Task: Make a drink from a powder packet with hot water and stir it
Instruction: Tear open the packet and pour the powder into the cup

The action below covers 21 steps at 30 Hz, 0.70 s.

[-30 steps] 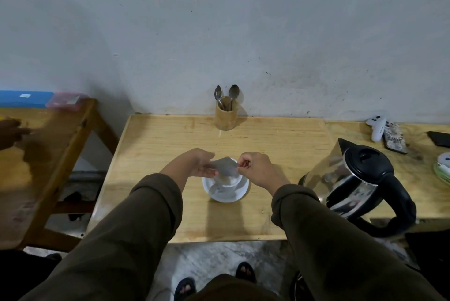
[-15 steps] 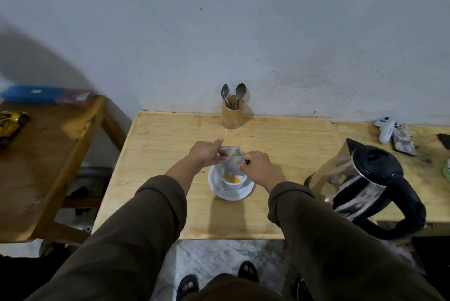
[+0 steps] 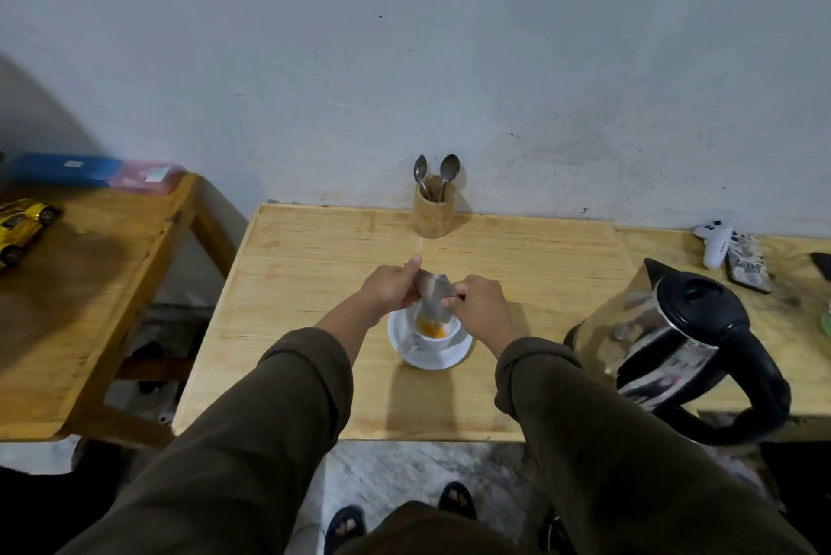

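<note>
We pinch the packet (image 3: 432, 294) between left hand (image 3: 390, 288) and right hand (image 3: 477, 302), tipped just above the cup (image 3: 435, 333), where orange powder (image 3: 432, 330) already lies; hot water from the kettle (image 3: 683, 345) right of the cup and stirring with a spoon (image 3: 448, 171) behind it remain.

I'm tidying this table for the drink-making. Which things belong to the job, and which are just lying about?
For the job:
packet, pinched by left hand and right hand
cup with orange powder
saucer
kettle
spoons in wooden holder

Lying about:
toy car
white controller
blue box
pink box
</note>
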Each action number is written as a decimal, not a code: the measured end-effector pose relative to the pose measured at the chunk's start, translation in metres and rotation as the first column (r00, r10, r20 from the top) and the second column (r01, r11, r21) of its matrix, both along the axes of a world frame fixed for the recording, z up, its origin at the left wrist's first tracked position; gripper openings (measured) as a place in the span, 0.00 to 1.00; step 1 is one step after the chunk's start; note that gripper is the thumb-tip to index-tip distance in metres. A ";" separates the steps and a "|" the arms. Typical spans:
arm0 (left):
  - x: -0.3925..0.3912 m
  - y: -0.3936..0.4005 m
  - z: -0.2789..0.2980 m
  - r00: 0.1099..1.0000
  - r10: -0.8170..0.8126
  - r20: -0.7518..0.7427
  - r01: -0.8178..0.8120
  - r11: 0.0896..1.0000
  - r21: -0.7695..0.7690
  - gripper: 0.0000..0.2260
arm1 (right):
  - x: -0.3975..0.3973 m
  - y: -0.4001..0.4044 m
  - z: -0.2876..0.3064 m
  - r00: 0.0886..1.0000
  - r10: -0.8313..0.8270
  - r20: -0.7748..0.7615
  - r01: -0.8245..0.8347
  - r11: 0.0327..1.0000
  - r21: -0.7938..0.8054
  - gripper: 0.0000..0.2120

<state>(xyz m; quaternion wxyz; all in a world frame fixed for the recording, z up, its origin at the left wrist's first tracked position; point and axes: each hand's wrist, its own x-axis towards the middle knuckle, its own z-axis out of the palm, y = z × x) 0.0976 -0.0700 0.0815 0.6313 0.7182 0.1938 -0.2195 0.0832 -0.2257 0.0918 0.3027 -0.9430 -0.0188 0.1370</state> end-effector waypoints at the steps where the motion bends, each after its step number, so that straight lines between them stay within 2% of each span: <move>1: 0.000 0.000 0.000 1.000 -0.004 0.006 0.004 1.000 0.002 0.20 | 0.000 0.001 0.000 1.000 0.007 0.005 -0.007 1.000 -0.003 0.16; 3: 0.000 -0.001 -0.001 1.000 -0.004 0.013 0.004 1.000 0.002 0.20 | 0.000 0.002 -0.001 1.000 0.004 0.006 -0.004 1.000 -0.003 0.17; 6: 0.002 0.000 -0.004 1.000 0.006 0.026 -0.007 1.000 0.014 0.20 | -0.001 0.003 -0.004 1.000 -0.010 0.006 0.010 1.000 0.002 0.10; 14: 0.002 0.004 -0.007 0.998 0.013 0.063 -0.016 0.998 0.053 0.21 | -0.001 0.000 -0.012 0.998 -0.048 0.033 0.049 0.998 -0.041 0.12; 21: 0.002 0.005 -0.008 0.998 0.002 0.068 -0.005 0.999 0.042 0.21 | 0.001 0.002 -0.016 0.992 -0.122 0.040 0.121 0.992 0.029 0.06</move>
